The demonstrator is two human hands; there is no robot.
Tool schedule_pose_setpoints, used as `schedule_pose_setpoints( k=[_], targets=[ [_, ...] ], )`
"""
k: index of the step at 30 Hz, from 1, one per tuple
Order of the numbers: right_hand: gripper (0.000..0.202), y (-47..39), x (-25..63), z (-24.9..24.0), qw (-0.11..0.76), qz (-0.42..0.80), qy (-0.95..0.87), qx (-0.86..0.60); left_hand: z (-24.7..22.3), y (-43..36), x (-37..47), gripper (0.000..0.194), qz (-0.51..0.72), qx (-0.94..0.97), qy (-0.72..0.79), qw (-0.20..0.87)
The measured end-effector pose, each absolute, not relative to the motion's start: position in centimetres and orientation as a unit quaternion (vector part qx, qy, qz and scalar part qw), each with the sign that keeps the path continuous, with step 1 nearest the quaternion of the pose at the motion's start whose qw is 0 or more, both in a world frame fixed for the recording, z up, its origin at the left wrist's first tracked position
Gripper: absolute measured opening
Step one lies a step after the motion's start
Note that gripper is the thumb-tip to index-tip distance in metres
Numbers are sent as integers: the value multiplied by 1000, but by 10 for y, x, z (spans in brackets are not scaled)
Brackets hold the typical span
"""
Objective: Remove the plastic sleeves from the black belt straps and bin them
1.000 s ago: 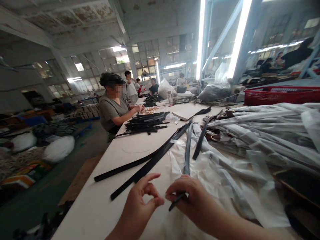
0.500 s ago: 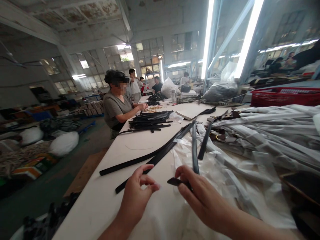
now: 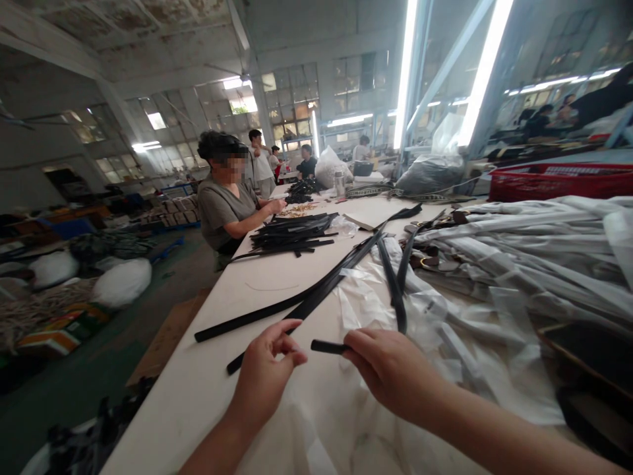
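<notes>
My right hand (image 3: 388, 369) is closed around a narrow black strap (image 3: 329, 347), its short end sticking out to the left of my fingers. The strap's further run behind the hand is hard to trace. My left hand (image 3: 270, 366) is half curled just left of that end, thumb and forefinger apart, with nothing visible in it; it does not touch the strap. Long black straps (image 3: 316, 290) lie across the table beyond my left hand. Another black strap (image 3: 393, 284) lies over clear plastic wrap (image 3: 366, 297) beyond my right hand.
White-wrapped straps (image 3: 539, 244) are heaped at the right, with a red basket (image 3: 544, 181) behind. A pile of black strips (image 3: 291, 232) lies farther up the pale table (image 3: 173, 396). A co-worker (image 3: 225, 198) works at its left edge. White sacks (image 3: 121, 282) rest on the floor.
My right hand has turned and shifted slightly left, so the strap end now points straight towards my left hand. My left hand has moved slightly left, its fingertips drawn apart from the thumb.
</notes>
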State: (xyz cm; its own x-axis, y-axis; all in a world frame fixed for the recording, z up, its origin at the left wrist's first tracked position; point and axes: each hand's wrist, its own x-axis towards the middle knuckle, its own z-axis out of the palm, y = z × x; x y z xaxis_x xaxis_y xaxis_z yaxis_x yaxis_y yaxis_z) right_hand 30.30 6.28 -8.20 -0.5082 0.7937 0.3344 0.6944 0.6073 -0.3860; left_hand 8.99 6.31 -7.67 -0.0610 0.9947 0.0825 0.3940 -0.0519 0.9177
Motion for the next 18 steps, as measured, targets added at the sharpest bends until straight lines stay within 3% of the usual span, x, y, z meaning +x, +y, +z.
schedule_pose_setpoints(
  k=[10,18],
  targets=[
    [21,61,302,-86,240,107,-865,-427,-78,61,87,45,433,580,558,406],
    [22,58,301,-82,249,84,-872,-413,-73,58,90,49,374,669,583,271]
  ],
)
